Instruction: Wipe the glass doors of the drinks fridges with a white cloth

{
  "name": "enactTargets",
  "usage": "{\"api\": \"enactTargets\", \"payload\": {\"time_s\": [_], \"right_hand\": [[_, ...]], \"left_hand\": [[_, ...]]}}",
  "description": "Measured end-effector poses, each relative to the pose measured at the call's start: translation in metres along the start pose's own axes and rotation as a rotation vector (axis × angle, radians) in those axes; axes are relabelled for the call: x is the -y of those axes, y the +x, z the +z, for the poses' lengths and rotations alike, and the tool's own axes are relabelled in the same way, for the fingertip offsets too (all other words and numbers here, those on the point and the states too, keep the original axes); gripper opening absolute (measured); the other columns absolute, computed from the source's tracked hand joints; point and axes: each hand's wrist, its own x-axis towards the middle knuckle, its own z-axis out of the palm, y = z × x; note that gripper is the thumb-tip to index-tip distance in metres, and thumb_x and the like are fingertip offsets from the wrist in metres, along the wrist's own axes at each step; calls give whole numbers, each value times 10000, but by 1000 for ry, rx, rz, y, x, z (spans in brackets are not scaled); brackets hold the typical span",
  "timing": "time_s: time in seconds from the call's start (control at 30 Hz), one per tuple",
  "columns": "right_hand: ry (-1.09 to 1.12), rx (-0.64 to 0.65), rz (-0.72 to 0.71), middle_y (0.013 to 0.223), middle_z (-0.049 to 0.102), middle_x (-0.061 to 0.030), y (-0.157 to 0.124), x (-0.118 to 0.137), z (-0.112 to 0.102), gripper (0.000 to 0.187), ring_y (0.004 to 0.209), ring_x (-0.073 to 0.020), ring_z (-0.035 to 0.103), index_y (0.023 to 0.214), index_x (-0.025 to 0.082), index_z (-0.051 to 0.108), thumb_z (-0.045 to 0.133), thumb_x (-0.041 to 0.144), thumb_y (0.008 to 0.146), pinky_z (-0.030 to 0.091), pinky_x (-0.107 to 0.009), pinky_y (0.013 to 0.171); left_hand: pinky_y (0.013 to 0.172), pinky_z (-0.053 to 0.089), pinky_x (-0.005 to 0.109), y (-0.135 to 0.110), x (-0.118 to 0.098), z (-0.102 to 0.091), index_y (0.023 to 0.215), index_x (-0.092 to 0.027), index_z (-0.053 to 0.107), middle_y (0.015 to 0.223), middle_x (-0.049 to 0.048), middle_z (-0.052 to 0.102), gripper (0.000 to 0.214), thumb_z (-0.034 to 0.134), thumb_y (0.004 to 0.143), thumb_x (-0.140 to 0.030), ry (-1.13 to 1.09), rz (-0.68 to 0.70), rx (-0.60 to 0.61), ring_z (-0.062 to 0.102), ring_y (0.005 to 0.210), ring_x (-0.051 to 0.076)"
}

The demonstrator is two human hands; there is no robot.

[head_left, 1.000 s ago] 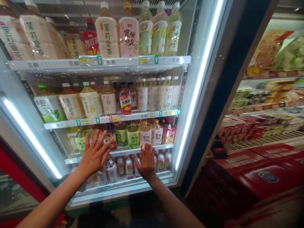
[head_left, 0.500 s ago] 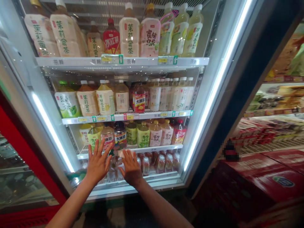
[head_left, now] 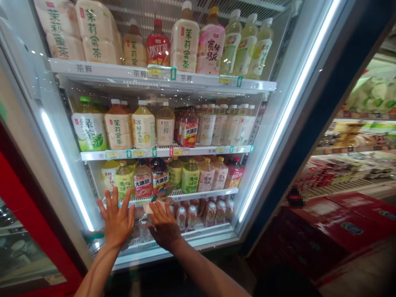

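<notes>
Pale cloth [head_left: 149, 208], now farther left

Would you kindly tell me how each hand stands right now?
Left hand: open, spread, nothing visibly held.
Right hand: open, flat; whether it holds the pale patch beside it cannot be told.

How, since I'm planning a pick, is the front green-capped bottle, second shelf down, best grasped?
Grip the green tea bottle around its narrowing shoulder, just below the green cap, probably from the front if that side is open: it stands upright and widens below.
</notes>
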Motion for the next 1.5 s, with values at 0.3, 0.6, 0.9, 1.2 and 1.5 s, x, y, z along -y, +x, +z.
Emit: {"api": "enactTargets", "payload": {"time_s": [0.3, 0.6, 0.9, 1.2, 1.5], "right_hand": [[-44, -40, 155, 1706, 201, -161, 103, -9, -30, 630, 1607, -307, 19, 1547, 82, 396, 503, 408, 1019, 35, -579, 1296], [33, -53, 3, 1595, 466, -108, 3, 17, 13, 468, 1565, -256, 268, 1424, 128, 553, 518, 346, 1011, 155, -494, 1309], [-93, -112, 125, 1537, 526, -166, -17, -11, 3, 527, 1563, -291, 268, 1462, 74, 510, 518, 344, 1009, 195, -508, 1295], [-118, -97, 234, 1639, 354, -213, 12, -55, -31, 585, 1585, -350, 173, 1495, 47, 463, 541, 346, 999, 219, -590, 1276], [-72, 11, 104, 1428, 634, -100, -100, -55, -2, 439, 1441, -270, 481, 1404, 197, 587, 504, 236, 975, 379, -512, 1223]], "left_hand": [[1239, -30, 740, -21, 16, 14, 1617, -398, 181, 1740, 18, -16, 796, 595, 952, -255, -61, -44, -17, -32, 1598, 375], [1258, 40, 708, -19, 11, 14, 1620, -378, 181, 1736, 60, 49, 819, 612, 945, -207, 24, 42, -38, 42, 1598, 366], [1253, 105, 714, -8, -20, 24, 1621, -375, 187, 1726, 72, 97, 852, 642, 925, -189, 3, 127, -41, 105, 1587, 385], [1277, 108, 678, -12, -57, 36, 1613, -351, 250, 1719, 69, 151, 821, 647, 919, -163, -28, 181, -22, 160, 1579, 382], [1296, 40, 634, -24, -73, 49, 1591, -353, 318, 1684, 73, 292, 707, 616, 956, -264, -126, 210, 73, 129, 1599, 310]]}}
